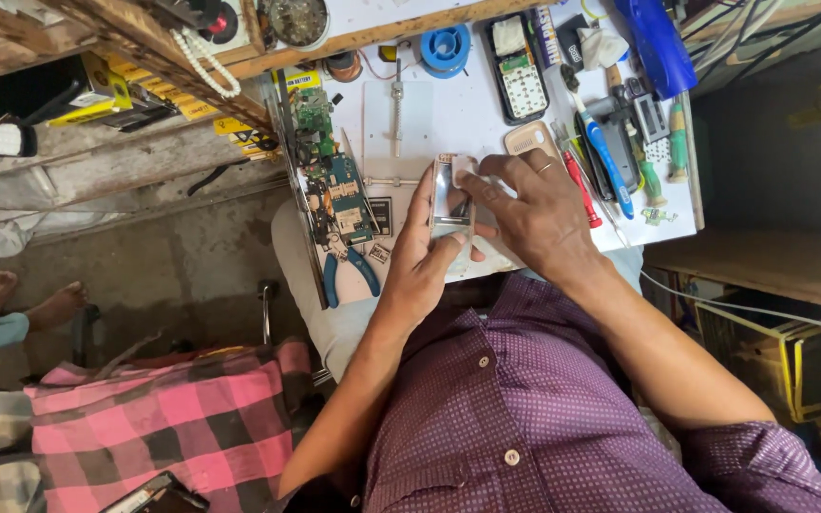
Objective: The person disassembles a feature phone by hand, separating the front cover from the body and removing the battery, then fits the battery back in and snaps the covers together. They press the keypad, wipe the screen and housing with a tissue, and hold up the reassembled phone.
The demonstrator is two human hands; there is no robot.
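While our left hand (422, 256) gripped the small phone frame (451, 201) by its thin edges, our right hand's fingers (475, 186) pinched its top, and it looked light, stiff and easy to crack.

Phone body (450, 198) on table (467, 119); circuit boards (334, 185) left, pliers (349, 271) below them, screwdrivers (610, 161) right.

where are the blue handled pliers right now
In the head view the blue-handled pliers lie on the white worktop, at its near left edge, just left of the left hand and below the green circuit boards.
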